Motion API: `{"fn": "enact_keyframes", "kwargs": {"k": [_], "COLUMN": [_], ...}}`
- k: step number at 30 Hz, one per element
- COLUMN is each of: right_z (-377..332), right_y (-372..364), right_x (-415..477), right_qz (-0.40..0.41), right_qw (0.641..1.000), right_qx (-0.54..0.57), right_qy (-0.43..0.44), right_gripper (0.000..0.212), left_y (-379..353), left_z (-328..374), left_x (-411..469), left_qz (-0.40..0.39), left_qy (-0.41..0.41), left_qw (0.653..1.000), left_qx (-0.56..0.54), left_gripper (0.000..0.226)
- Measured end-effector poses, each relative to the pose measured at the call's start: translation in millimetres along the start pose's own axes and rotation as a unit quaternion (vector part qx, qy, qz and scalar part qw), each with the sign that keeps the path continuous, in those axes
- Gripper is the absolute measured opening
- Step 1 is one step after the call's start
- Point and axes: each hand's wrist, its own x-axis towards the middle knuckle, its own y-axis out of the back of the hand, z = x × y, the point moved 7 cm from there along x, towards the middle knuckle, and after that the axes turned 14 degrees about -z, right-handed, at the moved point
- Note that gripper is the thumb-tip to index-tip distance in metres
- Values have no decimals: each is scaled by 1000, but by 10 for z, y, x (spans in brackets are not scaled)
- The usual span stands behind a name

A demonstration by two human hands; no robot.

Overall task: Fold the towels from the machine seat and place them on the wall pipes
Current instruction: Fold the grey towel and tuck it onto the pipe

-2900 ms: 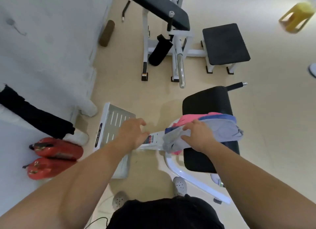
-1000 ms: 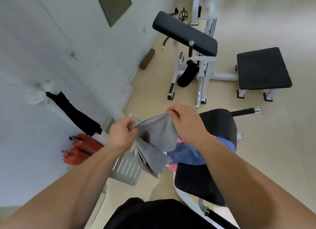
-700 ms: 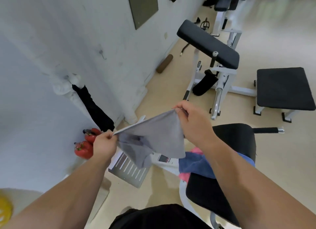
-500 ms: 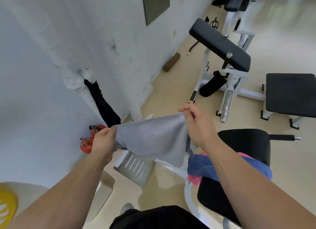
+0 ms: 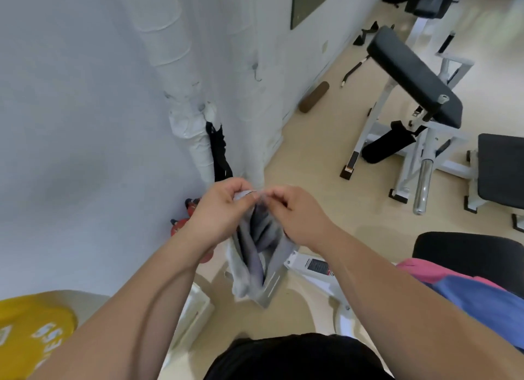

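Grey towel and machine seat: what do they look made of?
Grey towel: soft cloth, matte, perhaps microfibre; it hangs in limp folds. Machine seat: padded, likely a vinyl or leather-like cover; smooth, dull black with rounded edges.

The person is wearing a black garment point(image 5: 297, 357), which is showing in the head view as a dark, softly creased mass of cloth with a rounded upper edge, filling the bottom middle of the picture; whether it is a top or a pair of shorts cannot be told. The left forearm point(image 5: 136, 300) and the right forearm point(image 5: 397, 289) are showing bare along their whole visible length, from the lower corners up to the wrists. The left hand point(image 5: 218, 209) and the right hand point(image 5: 297, 218) are likewise going bare, uncovered to the fingertips.
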Motion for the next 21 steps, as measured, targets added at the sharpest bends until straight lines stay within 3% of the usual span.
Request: {"fn": "enact_keyframes", "kwargs": {"k": [2, 5, 9, 12, 16, 21], "right_z": [-41, -78, 60, 163, 321, 440], "right_y": [22, 115, 334, 573, 946, 1207], "right_x": [155, 355, 658, 880, 1148, 1391], "right_qz": [34, 70, 78, 80, 82, 40], "right_qw": [999, 996, 996, 995, 985, 982], "right_qx": [-28, -61, -26, 46, 143, 182], "right_qy": [-8, -14, -40, -45, -42, 5], "right_gripper": [32, 44, 27, 30, 25, 18], "left_y": [198, 430, 690, 793, 706, 535], "left_z": [-176, -501, -789, -933, -917, -485], "left_x": [16, 15, 33, 94, 238, 620], "left_qz": [33, 89, 160, 183, 215, 258], "left_qy": [13, 63, 143, 200, 207, 151], "left_qw": [999, 993, 972, 959, 954, 943], "left_qx": [14, 54, 93, 88, -42, -147], "left_gripper": [9, 20, 22, 24, 22, 40]}}
